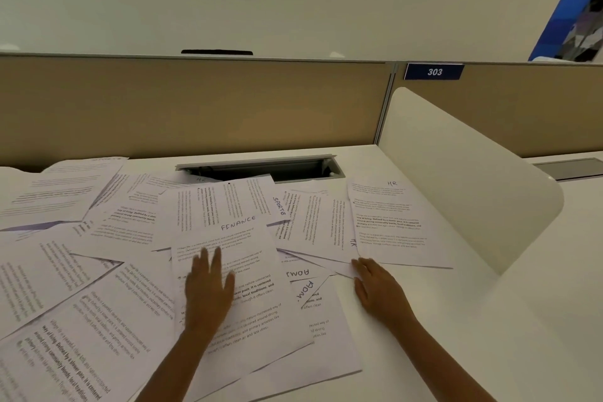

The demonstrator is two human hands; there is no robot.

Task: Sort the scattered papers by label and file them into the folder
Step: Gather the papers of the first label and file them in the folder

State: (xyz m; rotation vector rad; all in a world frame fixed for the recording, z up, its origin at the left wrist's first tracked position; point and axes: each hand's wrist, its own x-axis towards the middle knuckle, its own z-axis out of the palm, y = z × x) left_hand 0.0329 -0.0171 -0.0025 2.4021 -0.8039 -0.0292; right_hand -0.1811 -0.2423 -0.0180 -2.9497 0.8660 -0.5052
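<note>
Papers (137, 271) flat, white, overlapping, smooth desk (424, 352)

Handwritten labels on scattered white printed sheets, and a numbered blue plate.

The centre white sheet (228, 258) reads "FINANCE"; a sideways sheet behind it (261, 196) "SPORTS"; the far-right sheet (391, 222) "HR"; two overlapped sheets near the front (308, 290) "ADM", one upside down. The dark blue plate on the tan partition (434, 71) reads "303".

Overlapping white printed paper sheets (107, 258) cover the white desk's (408, 352) left and middle; its near-right stays bare. A curved white divider panel (463, 173) walls the right, a tan partition (195, 104) the back.
</note>
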